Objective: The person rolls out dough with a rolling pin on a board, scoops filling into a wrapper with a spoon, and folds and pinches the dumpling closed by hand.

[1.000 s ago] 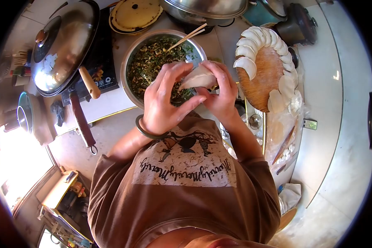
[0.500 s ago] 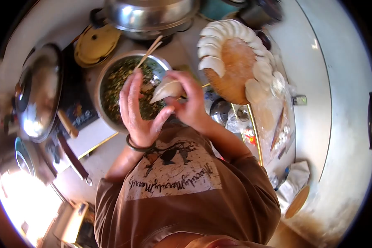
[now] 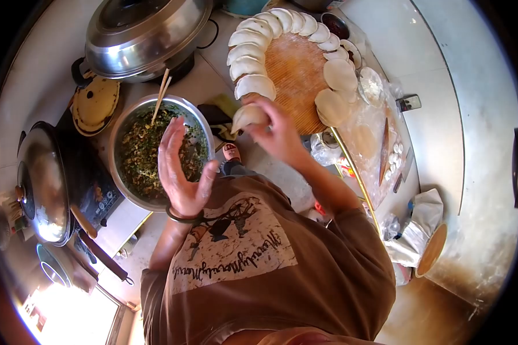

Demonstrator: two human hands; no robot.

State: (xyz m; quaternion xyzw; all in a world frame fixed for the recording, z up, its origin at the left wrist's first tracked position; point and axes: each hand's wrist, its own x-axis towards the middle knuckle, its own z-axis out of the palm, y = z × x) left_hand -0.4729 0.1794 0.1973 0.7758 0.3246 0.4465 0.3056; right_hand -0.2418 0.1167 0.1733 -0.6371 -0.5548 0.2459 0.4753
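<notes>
My left hand point(image 3: 180, 172), with a dark bracelet at the wrist, is open beside and partly over the metal bowl point(image 3: 116, 172) of chopped green filling point(image 3: 141, 144). Two chopsticks point(image 3: 162, 95) lean in this bowl. Between the fingers of my right hand point(image 3: 279, 135) is a folded white dumpling point(image 3: 248, 118), near the lower left edge of the round wooden board point(image 3: 296, 69). Folded dumplings point(image 3: 255, 87) line the board's left and top edges. Flat round wrappers point(image 3: 332, 107) overlap at its right side.
A lidded steel pot point(image 3: 149, 40) stands at the upper left, near a yellow lid point(image 3: 98, 106). A domed pan lid point(image 3: 43, 184) is at the left. Right of the board are a rolling pin point(image 3: 384, 150), small dough pieces point(image 3: 394, 161) and a knife point(image 3: 404, 171).
The view has shifted towards the board. My hands have moved apart; my right hand has carried the dumpling to the board's edge, while my left hand has let it go.
</notes>
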